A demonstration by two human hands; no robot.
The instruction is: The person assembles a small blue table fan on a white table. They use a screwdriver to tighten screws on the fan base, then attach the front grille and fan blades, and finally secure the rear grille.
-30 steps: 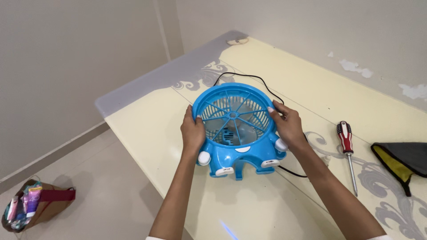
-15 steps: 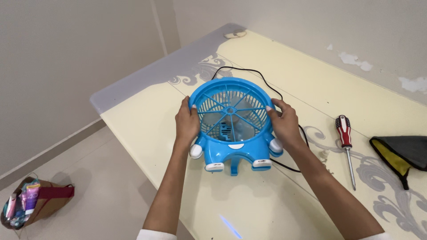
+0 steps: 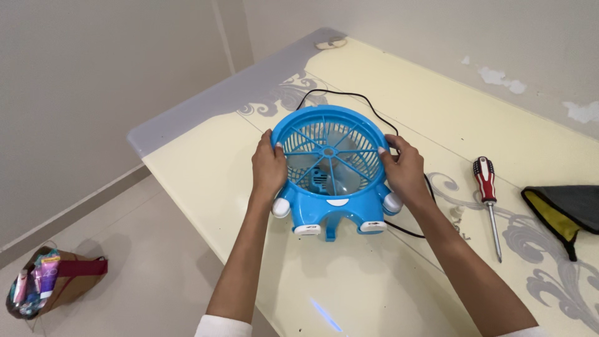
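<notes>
Gripping blue fan (image 3: 329,168): left hand (image 3: 268,167), right hand (image 3: 405,171) (flat on table (image 3: 206,162)).

Glossy blue plastic fan (image 3: 329,171), smooth glossy cream table (image 3: 387,81), metal-shafted screwdriver (image 3: 488,200), matt cloth pouch (image 3: 571,209)

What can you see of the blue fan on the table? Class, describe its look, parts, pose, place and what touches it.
The blue fan looks like glossy plastic. It lies flat on the pale yellow table, its round ribbed grille facing up with pale blades visible beneath. Its body has stubby legs tipped with white caps and a small white patch. A black cord loops out behind it. The left hand grips its left rim and the right hand its right rim.
</notes>
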